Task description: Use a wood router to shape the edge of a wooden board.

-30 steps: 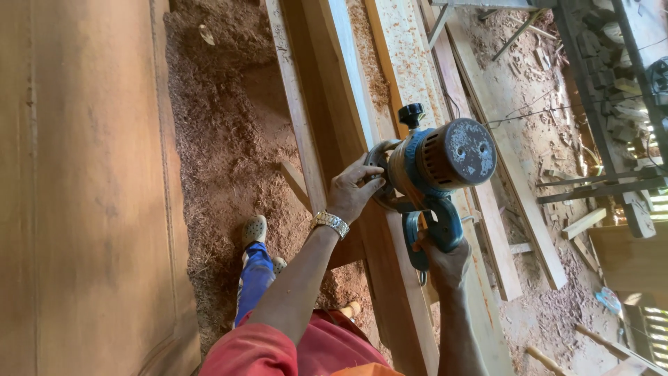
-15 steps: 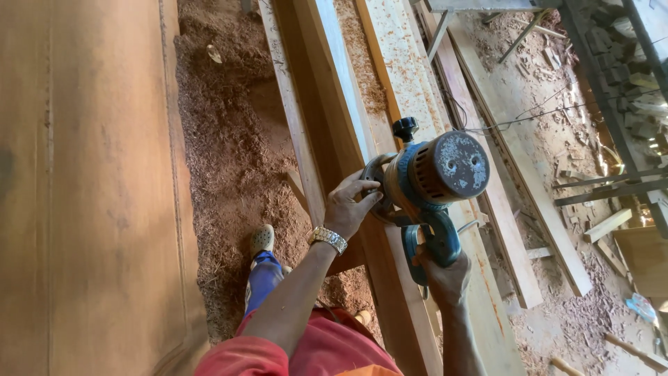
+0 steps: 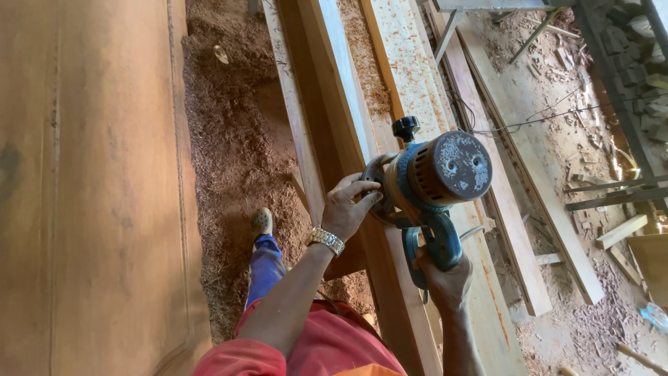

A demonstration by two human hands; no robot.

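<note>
i keep the blue router [image 3: 435, 177] on the long plank's [image 3: 379, 230] edge: my right hand [image 3: 445, 278] clamped on its rear handle for drive, my left hand [image 3: 351, 209] gripping its side to steady it.

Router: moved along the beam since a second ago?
No: router stays level with the short offcut left of the beam; the view itself shifted.

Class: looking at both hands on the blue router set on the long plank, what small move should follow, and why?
Probably ease the router further along the plank: the left hand steadies its base, the right hand holds the handle, and uncut length lies ahead.
</note>
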